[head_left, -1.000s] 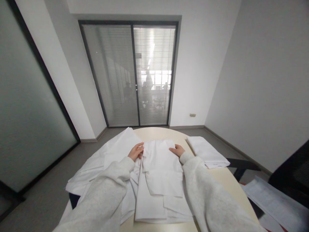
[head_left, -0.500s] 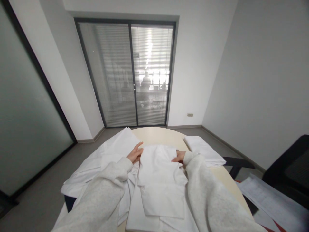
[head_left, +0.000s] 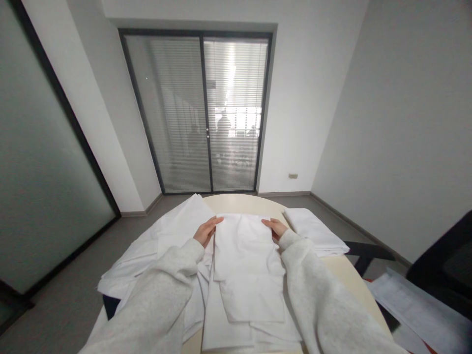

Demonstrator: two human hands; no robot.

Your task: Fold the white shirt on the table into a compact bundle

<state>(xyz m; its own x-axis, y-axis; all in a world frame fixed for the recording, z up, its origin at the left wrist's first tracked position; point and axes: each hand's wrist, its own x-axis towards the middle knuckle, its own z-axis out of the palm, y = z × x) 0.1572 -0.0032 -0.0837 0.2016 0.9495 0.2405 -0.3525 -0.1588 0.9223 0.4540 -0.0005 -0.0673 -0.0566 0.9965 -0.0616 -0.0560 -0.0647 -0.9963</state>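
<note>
Your left hand (head_left: 206, 231) lies at the 9 o'clock edge of the folded white cloth (head_left: 245, 246), fingers extended and close together, flat against the fabric's side; whether the thumb pinches the edge you cannot tell. Your right hand (head_left: 276, 228) sits at the 3 o'clock edge, fingers likewise stretched out and pressed to the cloth near its far corner. The folded cloth rests dead centre on the round bench (head_left: 342, 275), atop further white layers (head_left: 254, 314) that run toward 6 o'clock. A loose spread of white sheets (head_left: 155, 246) drapes off the bench from 9 to 10 o'clock. A neat folded stack (head_left: 315, 231) sits at 2 o'clock, just beside your right hand. Papers (head_left: 416, 305) lie at 4 o'clock, off the bench. Blinded glass doors (head_left: 201, 113) stand at 12 o'clock.
</note>
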